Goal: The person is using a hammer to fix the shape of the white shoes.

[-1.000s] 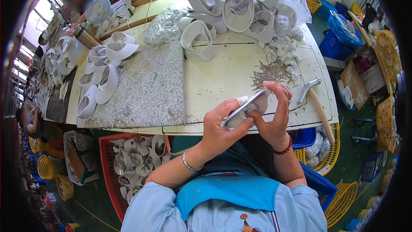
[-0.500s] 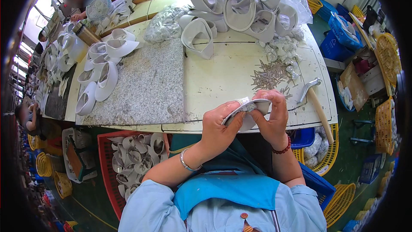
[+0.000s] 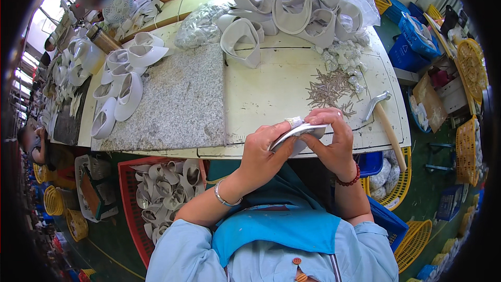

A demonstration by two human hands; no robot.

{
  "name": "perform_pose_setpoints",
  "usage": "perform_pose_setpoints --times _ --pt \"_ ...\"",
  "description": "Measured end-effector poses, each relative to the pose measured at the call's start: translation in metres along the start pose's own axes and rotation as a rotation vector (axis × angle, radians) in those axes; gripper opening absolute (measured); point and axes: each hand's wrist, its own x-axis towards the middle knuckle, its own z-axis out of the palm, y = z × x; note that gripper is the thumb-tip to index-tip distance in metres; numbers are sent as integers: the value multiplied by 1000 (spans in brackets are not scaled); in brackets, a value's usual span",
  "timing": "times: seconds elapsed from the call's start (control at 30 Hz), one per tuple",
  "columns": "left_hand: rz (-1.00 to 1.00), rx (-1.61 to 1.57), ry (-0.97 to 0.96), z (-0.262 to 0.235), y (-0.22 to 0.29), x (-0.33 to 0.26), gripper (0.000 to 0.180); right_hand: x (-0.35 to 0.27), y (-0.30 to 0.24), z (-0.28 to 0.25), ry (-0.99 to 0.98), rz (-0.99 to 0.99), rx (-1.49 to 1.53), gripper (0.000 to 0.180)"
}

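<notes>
Left hand (image 3: 259, 146), right hand (image 3: 339, 143) pinching close together; 2 forearms (image 3: 203, 208) angled inward; left fingers (image 3: 278, 128) partly hidden, perhaps curled.

Wht curved piece (image 3: 299, 130), tilted, held btwn fingers (image 3: 338, 123).

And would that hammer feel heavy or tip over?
The hammer probably feels heaviest at its metal head; its wooden-looking handle should feel stiff. Pushed farther over the edge, it might tip off, because the handle overhangs the table.
</notes>
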Motion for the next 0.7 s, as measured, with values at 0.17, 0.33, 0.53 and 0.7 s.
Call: perform_pose_setpoints --times 0.17,0.33,0.53,0.7 --pt "229 125 128 1 5 4 30 1 2 1 -45 18 138 31" --pt "206 140 104 -1 6 1 26 2 -4 2 -47 -23 78 30" --pt "156 88 144 0 9 -2 22 -8 -6 18 55 -73 114 30" --pt "-2 -12 88 -9 3 -1 19 -4 -7 24 88 -26 133 28"
